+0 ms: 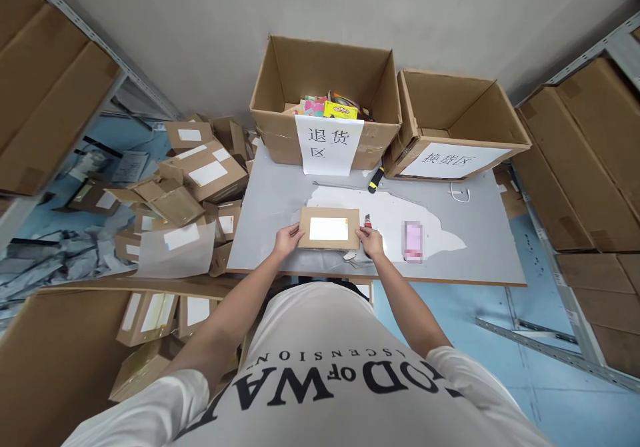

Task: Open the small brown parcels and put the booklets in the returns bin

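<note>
Indoors, at a grey desk [485, 253] above a blue floor [500, 373], left hand [289, 240] and right hand [371, 241] grip opposite ends of a cardboard parcel [329, 228].

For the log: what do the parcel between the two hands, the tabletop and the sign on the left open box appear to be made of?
Parcel: matte cardboard, judging by its plain brown faces.
Tabletop: smooth grey, possibly laminated board, given its thin brown edge; the ragged white patch could be peeled surface or a sheet.
Sign: probably paper, being thin, white and matte.
</note>
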Motion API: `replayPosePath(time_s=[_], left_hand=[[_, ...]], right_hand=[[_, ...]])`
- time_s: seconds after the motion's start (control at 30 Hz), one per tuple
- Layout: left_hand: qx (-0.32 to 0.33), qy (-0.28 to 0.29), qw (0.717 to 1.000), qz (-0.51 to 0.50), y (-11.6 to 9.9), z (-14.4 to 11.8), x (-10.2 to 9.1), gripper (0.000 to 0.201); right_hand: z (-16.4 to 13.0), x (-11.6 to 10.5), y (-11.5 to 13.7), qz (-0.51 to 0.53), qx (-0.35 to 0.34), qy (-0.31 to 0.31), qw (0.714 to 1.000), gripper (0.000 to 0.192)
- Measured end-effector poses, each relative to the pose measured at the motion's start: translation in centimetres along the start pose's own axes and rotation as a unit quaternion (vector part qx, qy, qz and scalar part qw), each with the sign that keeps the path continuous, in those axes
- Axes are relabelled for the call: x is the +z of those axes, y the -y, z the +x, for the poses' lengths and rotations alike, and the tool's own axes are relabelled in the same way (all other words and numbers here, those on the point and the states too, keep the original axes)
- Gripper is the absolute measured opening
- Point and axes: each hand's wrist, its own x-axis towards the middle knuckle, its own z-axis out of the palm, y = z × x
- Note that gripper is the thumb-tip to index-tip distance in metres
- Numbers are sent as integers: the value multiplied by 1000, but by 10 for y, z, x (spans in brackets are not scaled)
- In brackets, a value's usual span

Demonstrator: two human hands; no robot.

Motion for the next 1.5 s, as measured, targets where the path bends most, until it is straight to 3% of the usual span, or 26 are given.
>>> replayPosePath(time_s=[0.23,0.43,0.57,0.7,0.87,1.0,1.1,1.33,1.5], left_hand=[[-13,-2,1000,25,24,-20,-12,60],[6,39,996,86,41,-44,-6,58],[28,26,987,156,34,-44,-1,43],[47,12,982,185,14,-42,-6,37],[106,-40,953,280,-28,-43,-10,39],[121,-85,945,293,-59,-40,-7,38],[117,-91,946,288,-71,-37,-5,35],[89,-75,950,288,-57,-37,-6,33],[61,-13,984,169,-36,-34,-6,49]], right_hand=[[-22,0,-38,157,-20,4,987,54],[-42,10,-58,50,-37,76,995,69],[-46,19,-48,-30,-72,68,995,50],[-47,11,-32,-98,-101,52,989,33],[-36,-16,1,-167,-139,19,976,35],[-26,-31,30,-186,-151,-3,971,34],[-25,-35,41,-198,-131,-20,971,35],[-31,-29,35,-244,-96,-14,965,35],[-26,-22,26,-229,-82,-28,969,31]])
